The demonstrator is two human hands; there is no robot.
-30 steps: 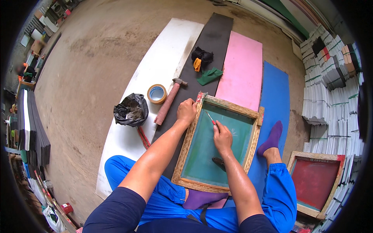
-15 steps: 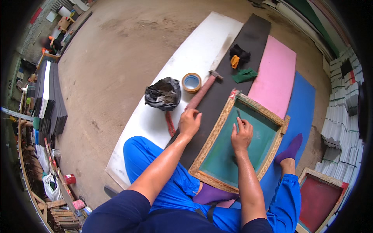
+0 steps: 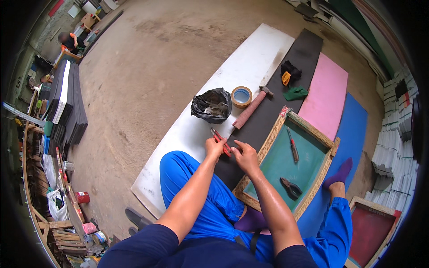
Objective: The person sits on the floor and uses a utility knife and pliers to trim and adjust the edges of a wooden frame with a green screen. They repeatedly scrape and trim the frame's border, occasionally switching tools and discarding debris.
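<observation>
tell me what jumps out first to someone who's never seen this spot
Both hands meet at a red-handled tool just past the knees: left hand holding it, right hand beside it. To the right lies a wooden frame with a green screen, a screwdriver and pliers resting on it. Beyond the hands sit a black bag, a tape roll and a hammer.

A workshop: concrete floor (image 3: 147, 67), stacked boards (image 3: 67, 102), wooden frames (image 3: 286, 165).

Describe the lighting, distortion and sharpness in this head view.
Head view: soft, even daylight with faint shadows; fisheye bends the white board and leaves black corners; centre sharp around both hands on the red pliers; the rim is smeared.
</observation>
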